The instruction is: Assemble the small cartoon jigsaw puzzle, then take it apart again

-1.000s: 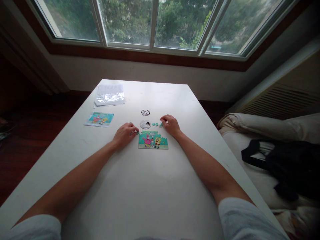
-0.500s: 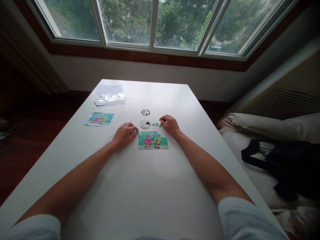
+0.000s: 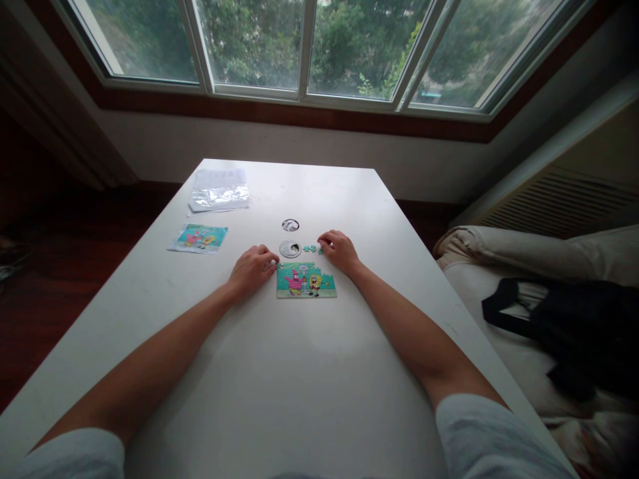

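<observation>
A jigsaw puzzle (image 3: 302, 283) with pink and yellow cartoon figures lies on the white table, its upper right edge stepped where the teal pieces stop. My left hand (image 3: 253, 269) is closed, its fingertips pinching a small puzzle piece at the puzzle's top left corner; the fingers mostly hide the piece. Beyond the upper right edge, my right hand (image 3: 339, 249) has its fingers curled together at the end of a short row of loose teal puzzle pieces (image 3: 313, 249). What the right fingertips hold, if anything, is hidden.
A round silvery disc (image 3: 290, 249) and a smaller dark-rimmed one (image 3: 290, 225) lie behind the puzzle. To the left are a picture sheet (image 3: 200, 238) of the same scene and clear plastic packaging (image 3: 219, 189). Dark clothing (image 3: 574, 326) lies on a pale seat at right.
My left hand has moved slightly right, and its fingertips now cover the puzzle's top left corner, where a small teal piece showed before. My right hand has hardly moved.
</observation>
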### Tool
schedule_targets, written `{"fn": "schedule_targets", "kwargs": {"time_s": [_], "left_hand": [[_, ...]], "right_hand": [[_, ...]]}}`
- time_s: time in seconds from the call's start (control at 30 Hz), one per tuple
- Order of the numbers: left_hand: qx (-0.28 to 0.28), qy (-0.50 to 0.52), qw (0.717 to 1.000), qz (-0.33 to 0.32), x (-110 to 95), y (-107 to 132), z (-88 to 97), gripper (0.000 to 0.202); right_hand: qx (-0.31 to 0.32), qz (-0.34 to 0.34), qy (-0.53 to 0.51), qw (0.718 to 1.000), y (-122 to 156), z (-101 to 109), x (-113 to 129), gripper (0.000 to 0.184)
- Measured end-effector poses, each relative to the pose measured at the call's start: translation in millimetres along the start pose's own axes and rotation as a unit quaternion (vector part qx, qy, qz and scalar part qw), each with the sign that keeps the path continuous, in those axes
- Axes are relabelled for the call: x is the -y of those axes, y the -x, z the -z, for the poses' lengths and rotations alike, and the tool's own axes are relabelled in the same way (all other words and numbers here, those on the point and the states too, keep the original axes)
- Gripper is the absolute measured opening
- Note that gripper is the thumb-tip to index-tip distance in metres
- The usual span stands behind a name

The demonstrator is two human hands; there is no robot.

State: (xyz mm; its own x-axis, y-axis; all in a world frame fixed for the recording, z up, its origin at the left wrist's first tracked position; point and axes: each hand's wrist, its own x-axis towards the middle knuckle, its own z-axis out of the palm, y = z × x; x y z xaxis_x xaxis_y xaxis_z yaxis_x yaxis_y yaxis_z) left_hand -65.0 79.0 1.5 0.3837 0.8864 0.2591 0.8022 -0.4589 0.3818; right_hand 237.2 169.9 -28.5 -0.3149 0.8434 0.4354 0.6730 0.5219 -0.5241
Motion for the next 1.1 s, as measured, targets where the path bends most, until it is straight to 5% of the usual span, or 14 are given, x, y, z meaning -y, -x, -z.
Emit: {"fn": "schedule_targets", "kwargs": {"time_s": [0.2,0.4,0.8,1.1], "left_hand": [[-0.014,-0.006,1.000,0.008,4,0,-0.3,0.018],[-0.033,-0.023,0.999,0.026,17,1,-0.9,0.015],[-0.045,-0.035,0.997,0.052,18,0,0.0,0.013],[-0.050,-0.039,0.996,0.060,20,1,-1.7,0.014]], "right_hand": [[-0.006,-0.004,-0.013,1.000,-2,7,-13,0.017],[0.080,0.011,-0.054,0.995,-4,25,-28,0.018],[0.092,0.043,-0.017,0.995,-3,17,-14,0.025],[0.174,0.063,-0.026,0.982,-7,31,-12,0.023]]}}
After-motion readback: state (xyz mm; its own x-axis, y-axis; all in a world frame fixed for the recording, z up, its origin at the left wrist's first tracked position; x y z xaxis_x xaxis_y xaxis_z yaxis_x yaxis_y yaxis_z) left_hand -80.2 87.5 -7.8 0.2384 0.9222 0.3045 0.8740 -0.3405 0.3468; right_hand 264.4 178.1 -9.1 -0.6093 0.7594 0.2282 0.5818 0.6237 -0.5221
